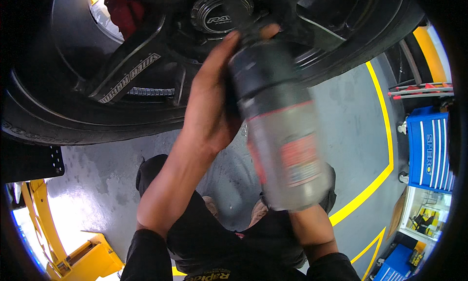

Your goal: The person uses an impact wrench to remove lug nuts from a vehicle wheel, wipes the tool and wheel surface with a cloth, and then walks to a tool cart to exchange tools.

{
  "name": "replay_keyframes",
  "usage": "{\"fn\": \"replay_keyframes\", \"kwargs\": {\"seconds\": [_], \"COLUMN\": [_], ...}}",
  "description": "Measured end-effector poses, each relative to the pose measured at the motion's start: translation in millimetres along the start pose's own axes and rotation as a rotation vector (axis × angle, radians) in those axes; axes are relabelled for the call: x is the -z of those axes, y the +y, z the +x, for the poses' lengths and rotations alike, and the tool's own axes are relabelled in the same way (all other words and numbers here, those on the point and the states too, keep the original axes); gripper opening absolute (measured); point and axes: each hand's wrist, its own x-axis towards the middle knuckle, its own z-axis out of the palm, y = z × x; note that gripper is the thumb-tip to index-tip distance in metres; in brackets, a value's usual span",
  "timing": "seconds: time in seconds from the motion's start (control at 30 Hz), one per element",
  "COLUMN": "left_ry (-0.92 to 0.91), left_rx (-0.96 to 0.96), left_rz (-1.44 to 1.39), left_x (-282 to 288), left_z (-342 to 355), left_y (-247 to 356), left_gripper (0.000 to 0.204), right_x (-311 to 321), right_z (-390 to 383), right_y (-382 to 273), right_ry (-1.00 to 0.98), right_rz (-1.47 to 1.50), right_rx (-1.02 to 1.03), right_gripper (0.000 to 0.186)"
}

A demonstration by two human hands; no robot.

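Note:
A large impact wrench [287, 130], smeared by motion, points up at the wheel, with a black front, a grey body, a red line and a red label. My left hand [214, 90] grips it near the front; a thumb and a fingertip show round its nose. The nose lies against or just before the wheel's round centre cap [223, 12]; whether they touch I cannot tell. My right wrist [309, 222] passes under the rear of the wrench, whose body hides that hand's fingers and any handle. Above is a black spoked wheel [131, 71] inside a black tyre [97, 127].
Yellow lines [382, 115] run over the grey floor [336, 115]. A blue tool cabinet [429, 149] stands at right, with a second blue cabinet [395, 266] at lower right. Yellow metal equipment [90, 259] is at lower left. My dark-clothed knees [195, 237] are below the wrench.

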Motion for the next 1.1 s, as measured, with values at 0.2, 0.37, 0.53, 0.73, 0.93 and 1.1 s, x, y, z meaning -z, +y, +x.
{"fn": "replay_keyframes", "kwargs": {"seconds": [0.2, 0.37, 0.53, 0.73, 0.93, 1.1], "left_ry": [0.086, 0.168, 0.181, 0.040, 0.089, 0.085], "left_rx": [-0.047, -0.035, 0.011, -0.042, -0.012, -0.066], "left_rz": [0.138, 0.015, -0.007, -0.035, 0.020, -0.017], "left_x": [-22.3, -20.0, -14.7, -6.0, -21.8, -26.4], "left_z": [32.6, 45.8, 43.7, 48.1, 43.1, 43.6], "left_y": [-0.1, -12.0, -6.8, -0.3, -0.9, -11.5], "left_gripper": [0.043, 0.032, 0.032, 0.040, 0.042, 0.046], "right_x": [-27.2, -16.5, -14.0, -21.0, -6.9, -10.2], "right_z": [43.8, 52.2, 55.7, 66.4, 67.5, 65.0], "right_y": [-79.0, -78.7, -72.0, -68.3, -71.2, -70.9], "right_ry": [0.327, 0.340, 0.345, 0.243, 0.323, 0.297], "right_rz": [-1.322, -1.050, -0.945, -0.793, -0.604, -0.697], "right_rx": [0.003, 0.023, 0.080, 0.140, -0.004, 0.009], "right_gripper": [0.028, 0.029, 0.030, 0.032, 0.034, 0.036]}}
